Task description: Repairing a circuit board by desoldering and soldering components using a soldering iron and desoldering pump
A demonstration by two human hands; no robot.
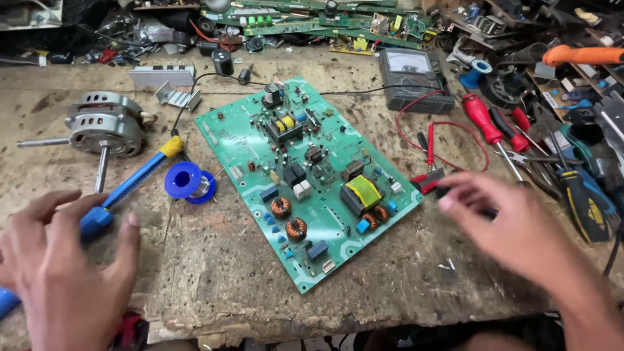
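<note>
The left hand point(62, 276) wraps the near end of the blue soldering iron point(133, 182), its shaft slanting up-right toward the green circuit board point(305, 179), while the blurred right hand point(504, 224), fingers half-curled, grip unclear, hovers by the meter probes point(429, 162).

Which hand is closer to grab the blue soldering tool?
Left. The left hand already rests at the handle of the blue soldering tool, while the right hand is far across the green circuit board, by the red test probes.
</note>
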